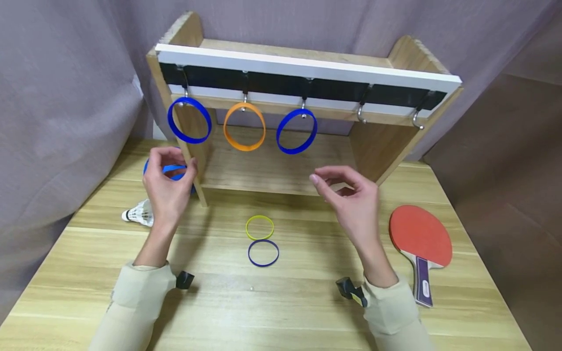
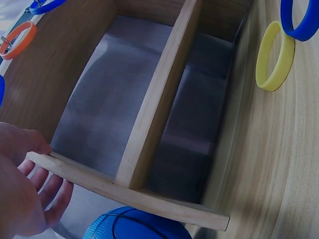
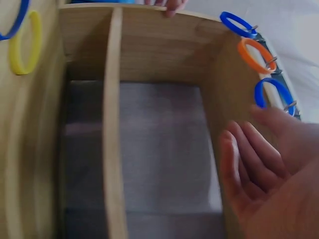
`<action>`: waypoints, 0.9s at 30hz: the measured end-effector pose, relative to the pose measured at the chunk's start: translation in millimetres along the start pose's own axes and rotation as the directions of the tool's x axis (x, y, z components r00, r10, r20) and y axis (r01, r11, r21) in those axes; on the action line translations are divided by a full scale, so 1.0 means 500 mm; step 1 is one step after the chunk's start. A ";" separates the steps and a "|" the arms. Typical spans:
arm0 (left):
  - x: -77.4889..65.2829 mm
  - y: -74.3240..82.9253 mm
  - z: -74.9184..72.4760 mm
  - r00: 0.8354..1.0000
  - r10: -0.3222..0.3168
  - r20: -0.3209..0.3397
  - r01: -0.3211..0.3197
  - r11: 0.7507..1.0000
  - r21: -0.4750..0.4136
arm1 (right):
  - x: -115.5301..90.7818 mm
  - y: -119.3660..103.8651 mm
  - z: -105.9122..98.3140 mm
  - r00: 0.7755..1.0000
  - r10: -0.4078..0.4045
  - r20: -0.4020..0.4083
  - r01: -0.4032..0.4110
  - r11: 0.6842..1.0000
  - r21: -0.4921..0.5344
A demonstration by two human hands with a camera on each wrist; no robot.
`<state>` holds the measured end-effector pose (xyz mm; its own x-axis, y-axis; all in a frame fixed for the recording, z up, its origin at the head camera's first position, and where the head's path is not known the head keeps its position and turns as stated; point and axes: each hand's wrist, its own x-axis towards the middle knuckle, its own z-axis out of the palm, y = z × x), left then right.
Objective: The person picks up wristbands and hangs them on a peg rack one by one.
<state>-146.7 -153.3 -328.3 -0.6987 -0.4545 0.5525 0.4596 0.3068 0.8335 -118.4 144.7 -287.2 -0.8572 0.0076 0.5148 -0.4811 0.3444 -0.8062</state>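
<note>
My left hand (image 1: 169, 183) grips the front edge of the left side panel of a wooden shelf (image 1: 281, 161), thumb on the inner side and fingers outside, as the left wrist view shows. Loosely bent, my right hand (image 1: 351, 195) hovers before the shelf's right half, holding nothing. Along the shelf's top, a blue wristband (image 1: 190, 120), an orange wristband (image 1: 244, 126) and another blue wristband (image 1: 296, 131) hang from the three left hooks; the two right hooks (image 1: 361, 113) carry nothing. On the table lie a yellow wristband (image 1: 259, 227) and a dark blue wristband (image 1: 263, 253), touching.
Left of the shelf sit a shuttlecock (image 1: 139, 213) and a blue round object (image 2: 134, 224), partly hidden behind the left hand in the head view. A red table tennis paddle (image 1: 420, 235) lies at the right. Grey curtain (image 1: 66, 73) surrounds the table's back and sides.
</note>
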 end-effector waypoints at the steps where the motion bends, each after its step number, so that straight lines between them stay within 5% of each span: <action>1: 0.000 -0.001 0.000 1.000 0.002 0.001 -0.002 1.000 -0.003 | -0.005 0.016 0.000 0.999 0.014 0.046 -0.013 0.999 -0.033; 6: 0.001 -0.007 -0.002 1.000 0.014 0.003 -0.014 1.000 0.001 | -0.026 0.093 0.011 0.972 0.074 0.224 -0.040 0.987 -0.153; 16: -0.001 -0.002 0.001 1.000 0.001 -0.001 -0.001 1.000 -0.010 | -0.054 0.133 0.054 0.899 0.110 0.424 0.007 0.964 -0.266; 19: -0.001 -0.002 0.000 1.000 0.001 0.000 -0.001 1.000 -0.005 | -0.062 0.142 0.067 0.859 0.126 0.496 0.014 0.963 -0.269; 24: 0.000 -0.004 -0.002 1.000 0.008 0.005 -0.009 1.000 0.010 | -0.077 0.167 0.089 0.762 0.172 0.624 0.037 0.951 -0.308; 27: 0.001 -0.004 -0.001 1.000 0.013 0.011 -0.013 1.000 0.014 | -0.087 0.184 0.103 0.731 0.201 0.652 0.058 0.934 -0.354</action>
<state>-147.6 -154.6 -329.9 -0.6988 -0.4414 0.5629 0.4610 0.3238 0.8262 -134.9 127.8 -398.9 -0.8433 -0.5370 0.0240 -0.4340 0.6539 -0.6197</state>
